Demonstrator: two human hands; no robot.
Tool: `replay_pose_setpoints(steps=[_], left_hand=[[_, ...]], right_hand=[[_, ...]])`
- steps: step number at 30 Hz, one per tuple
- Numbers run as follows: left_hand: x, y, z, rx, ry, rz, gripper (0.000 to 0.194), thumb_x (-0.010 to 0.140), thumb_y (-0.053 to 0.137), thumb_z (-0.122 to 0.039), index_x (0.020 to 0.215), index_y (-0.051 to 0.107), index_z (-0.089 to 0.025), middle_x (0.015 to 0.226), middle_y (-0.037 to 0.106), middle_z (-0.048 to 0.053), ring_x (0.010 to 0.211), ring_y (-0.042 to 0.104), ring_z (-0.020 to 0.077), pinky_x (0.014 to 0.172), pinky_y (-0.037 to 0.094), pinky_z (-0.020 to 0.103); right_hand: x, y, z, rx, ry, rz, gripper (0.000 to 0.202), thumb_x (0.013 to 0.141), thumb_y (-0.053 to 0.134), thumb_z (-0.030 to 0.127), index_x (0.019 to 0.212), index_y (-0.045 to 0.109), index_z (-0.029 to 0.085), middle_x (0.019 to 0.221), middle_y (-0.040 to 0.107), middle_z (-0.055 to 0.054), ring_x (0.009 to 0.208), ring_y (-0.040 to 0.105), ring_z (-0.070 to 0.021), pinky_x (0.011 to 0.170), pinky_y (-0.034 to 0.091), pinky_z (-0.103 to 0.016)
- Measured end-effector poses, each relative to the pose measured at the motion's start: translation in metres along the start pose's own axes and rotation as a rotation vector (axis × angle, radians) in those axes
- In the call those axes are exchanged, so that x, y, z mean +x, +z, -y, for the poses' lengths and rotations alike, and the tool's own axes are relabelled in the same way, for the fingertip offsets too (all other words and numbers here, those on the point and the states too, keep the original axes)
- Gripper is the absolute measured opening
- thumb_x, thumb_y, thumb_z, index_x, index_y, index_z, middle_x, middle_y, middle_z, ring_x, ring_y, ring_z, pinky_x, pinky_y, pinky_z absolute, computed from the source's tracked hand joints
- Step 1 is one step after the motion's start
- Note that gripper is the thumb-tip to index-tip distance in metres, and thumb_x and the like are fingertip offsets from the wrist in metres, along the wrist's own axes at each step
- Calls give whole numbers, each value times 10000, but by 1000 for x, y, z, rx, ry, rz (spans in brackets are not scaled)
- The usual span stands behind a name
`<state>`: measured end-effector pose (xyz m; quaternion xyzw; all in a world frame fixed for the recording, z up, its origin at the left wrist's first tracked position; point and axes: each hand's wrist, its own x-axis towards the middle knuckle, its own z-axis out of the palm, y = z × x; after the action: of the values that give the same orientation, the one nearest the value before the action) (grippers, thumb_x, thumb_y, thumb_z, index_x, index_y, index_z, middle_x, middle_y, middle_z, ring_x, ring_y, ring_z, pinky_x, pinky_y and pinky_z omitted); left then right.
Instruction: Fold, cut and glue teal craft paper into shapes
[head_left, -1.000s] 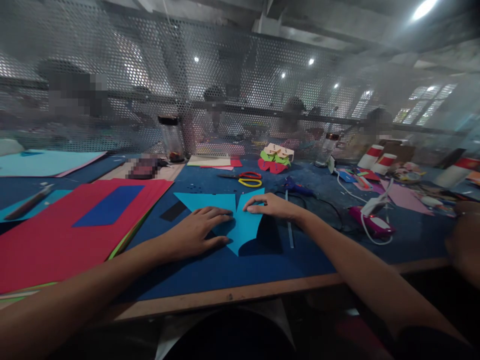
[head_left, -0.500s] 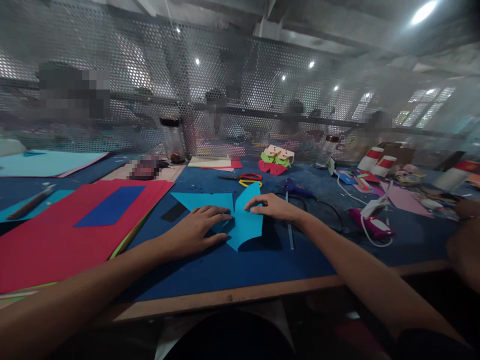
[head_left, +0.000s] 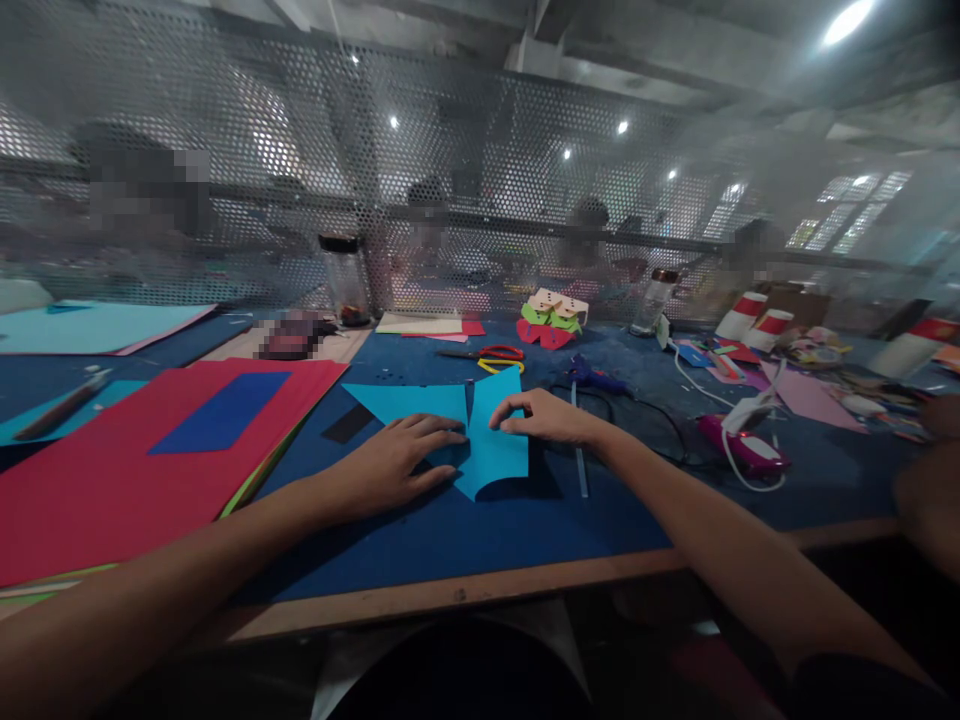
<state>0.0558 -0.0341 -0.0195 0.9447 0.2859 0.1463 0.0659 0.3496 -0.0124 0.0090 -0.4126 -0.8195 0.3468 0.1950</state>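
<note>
A light-blue sheet of paper (head_left: 499, 455) with a slit at its top edge lies in front of me on the dark blue table, its right part raised and casting a shadow. Flat on its left part rests my left hand (head_left: 405, 460), fingers spread. My right hand (head_left: 544, 415) is at the right part, fingers curled and their tips touching the surface; whether they pinch it cannot be made out. Just behind the sheet are scissors (head_left: 501, 356) with red and yellow handles. A small black piece (head_left: 347, 424) lies beside its left part.
Red sheets (head_left: 97, 470) carrying a blue rectangle lie at the left. A blue glue gun (head_left: 596, 378), a clear stick (head_left: 581, 470) and a magenta device (head_left: 742, 447) with a white cable are at the right. Folded paper pieces (head_left: 551, 320) stand behind. Another person's blurred arm (head_left: 930, 490) is at the far right.
The raised right part of the light-blue sheet has opened out slightly to the right, and the slit looks wider. My right fingers have shifted slightly on it. My left hand has hardly moved.
</note>
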Motion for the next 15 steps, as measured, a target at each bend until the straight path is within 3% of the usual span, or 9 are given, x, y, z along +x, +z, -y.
replay_pose_setpoints(steps=[5,11,15], left_hand=[[0,-1,-1,4,-3,1,419,1037,524,-474,1416,569,-302,1500,557,71,1361,519,291,1128,425,463],[-1,1,-2,29,14,-3,405,1050,504,-463,1416,572,-303,1497,557,70,1355,522,278,1136,411,460],[-1,3,0,27,48,-21,366,1049,516,-418,1384,596,-291,1472,582,68,1343,537,267,1133,416,453]], right_hand=[[0,-1,-1,2,-8,9,237,885,627,290,1015,787,173,1043,770,-53,821,612,-174,731,421,-288],[-1,-2,1,49,-15,11,343,926,641,440,1075,773,161,1105,758,-70,939,644,-201,789,441,-284],[-2,-3,4,40,-36,28,314,900,680,390,1081,774,151,1068,764,-64,896,650,-185,784,447,-275]])
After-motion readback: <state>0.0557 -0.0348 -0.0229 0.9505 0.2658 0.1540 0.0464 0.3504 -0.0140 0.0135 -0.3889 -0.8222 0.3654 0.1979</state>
